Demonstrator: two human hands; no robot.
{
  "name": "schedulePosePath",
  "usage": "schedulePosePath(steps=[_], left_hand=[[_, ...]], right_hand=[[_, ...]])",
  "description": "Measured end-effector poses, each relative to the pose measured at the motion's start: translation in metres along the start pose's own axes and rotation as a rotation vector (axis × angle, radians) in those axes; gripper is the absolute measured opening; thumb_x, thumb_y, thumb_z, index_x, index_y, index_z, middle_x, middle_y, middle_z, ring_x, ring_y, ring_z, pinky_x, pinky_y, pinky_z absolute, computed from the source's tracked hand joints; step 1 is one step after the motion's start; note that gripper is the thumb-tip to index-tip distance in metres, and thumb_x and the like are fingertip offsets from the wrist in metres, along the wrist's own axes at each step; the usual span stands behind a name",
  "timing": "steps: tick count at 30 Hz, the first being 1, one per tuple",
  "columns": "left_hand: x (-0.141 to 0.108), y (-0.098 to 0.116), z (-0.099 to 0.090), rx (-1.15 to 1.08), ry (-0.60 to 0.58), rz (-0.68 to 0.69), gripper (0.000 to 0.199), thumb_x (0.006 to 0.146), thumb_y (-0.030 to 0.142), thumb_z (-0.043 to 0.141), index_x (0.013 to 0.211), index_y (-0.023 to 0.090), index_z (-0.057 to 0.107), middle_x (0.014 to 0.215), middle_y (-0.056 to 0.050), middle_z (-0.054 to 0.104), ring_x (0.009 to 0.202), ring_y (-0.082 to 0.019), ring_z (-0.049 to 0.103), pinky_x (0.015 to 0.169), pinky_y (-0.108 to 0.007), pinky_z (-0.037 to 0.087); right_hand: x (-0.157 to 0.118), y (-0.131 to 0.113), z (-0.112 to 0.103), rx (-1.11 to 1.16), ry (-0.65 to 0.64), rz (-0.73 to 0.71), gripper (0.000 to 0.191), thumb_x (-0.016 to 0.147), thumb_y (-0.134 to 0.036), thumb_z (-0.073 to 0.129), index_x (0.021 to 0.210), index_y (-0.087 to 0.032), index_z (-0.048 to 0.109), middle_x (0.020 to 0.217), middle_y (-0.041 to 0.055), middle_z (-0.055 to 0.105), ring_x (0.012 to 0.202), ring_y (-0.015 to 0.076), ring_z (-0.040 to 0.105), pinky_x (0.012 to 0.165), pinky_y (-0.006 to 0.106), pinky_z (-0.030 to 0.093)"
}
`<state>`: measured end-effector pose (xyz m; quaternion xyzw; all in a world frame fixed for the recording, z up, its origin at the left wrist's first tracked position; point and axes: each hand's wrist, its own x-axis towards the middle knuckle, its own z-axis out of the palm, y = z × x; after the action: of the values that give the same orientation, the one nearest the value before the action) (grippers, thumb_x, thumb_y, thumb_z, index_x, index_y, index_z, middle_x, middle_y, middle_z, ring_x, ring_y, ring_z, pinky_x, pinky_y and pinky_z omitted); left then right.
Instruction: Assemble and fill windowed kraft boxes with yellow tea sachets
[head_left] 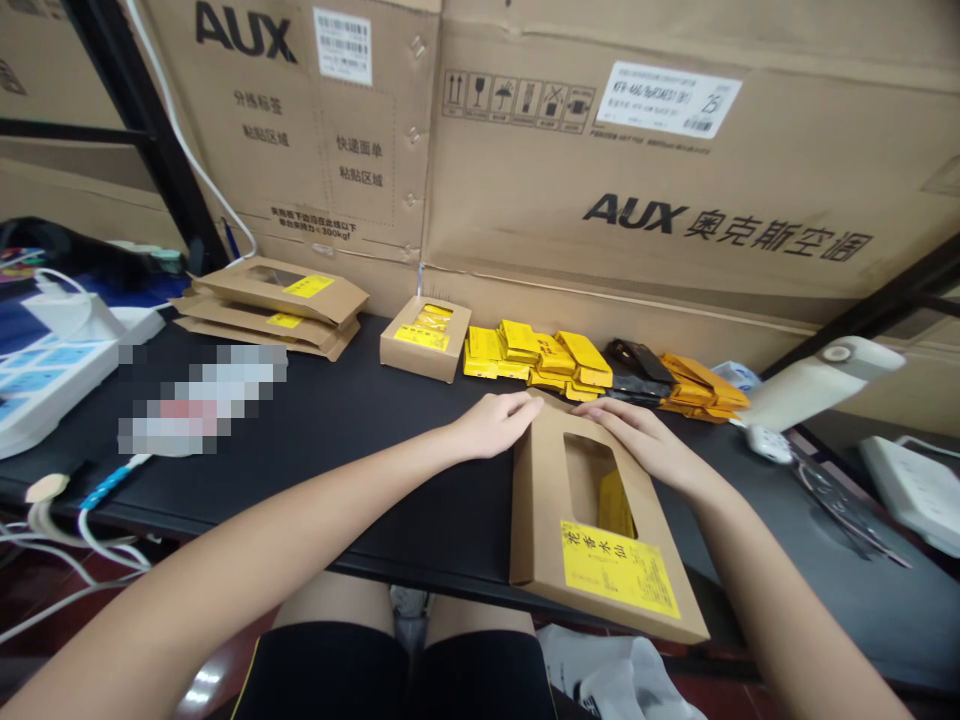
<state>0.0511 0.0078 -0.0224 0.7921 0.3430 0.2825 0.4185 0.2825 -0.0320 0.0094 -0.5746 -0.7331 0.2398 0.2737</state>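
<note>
A brown cardboard box (544,510) with a cut-out window and a yellow label lies tilted at the table's front edge, its near end jutting over. My left hand (495,425) is closed on its far left corner, fingers bent over the end. On the far right edge is my right hand (637,437), gripping with fingers curled towards the far end. Some fingertips are hidden. Through the window a bit of yellow shows inside. Just beyond the hands sit several stacked yellow packets (536,350), with black packets (637,365) and orange packets (697,387) to their right.
Flat window boxes (281,300) are piled at the back left, beside a smaller box (424,340) of yellow packets. A power strip (67,370) and cables lie left. At right are a white bottle (825,380), glasses (840,505) and another white strip (915,490). Large cartons (510,190) wall the back.
</note>
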Motion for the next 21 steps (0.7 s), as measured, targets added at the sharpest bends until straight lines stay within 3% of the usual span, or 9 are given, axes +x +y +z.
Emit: schedulePosePath(steps=[10,21], left_hand=[[0.0001,0.0010,-0.0004,0.018,0.001,-0.006,0.051,0.094,0.052,0.029,0.105,0.017,0.064,0.102,-0.007,0.069,0.095,-0.022,0.064,0.087,-0.032,0.051],[0.0007,-0.0010,0.0003,0.004,0.002,-0.002,0.051,0.094,0.053,0.029,0.106,0.016,0.064,0.100,-0.008,0.069,0.089,-0.022,0.064,0.082,-0.031,0.052]], right_hand=[[0.0004,-0.0013,0.0004,-0.005,-0.002,0.009,0.047,0.086,-0.060,0.048,0.098,-0.022,0.072,0.115,0.0081,0.071,0.111,0.0319,0.061,0.103,0.044,0.042],[0.0012,0.0010,0.0006,-0.006,-0.010,0.004,0.046,0.087,-0.058,0.047,0.099,-0.020,0.071,0.116,0.0095,0.070,0.111,0.0313,0.061,0.104,0.044,0.041]])
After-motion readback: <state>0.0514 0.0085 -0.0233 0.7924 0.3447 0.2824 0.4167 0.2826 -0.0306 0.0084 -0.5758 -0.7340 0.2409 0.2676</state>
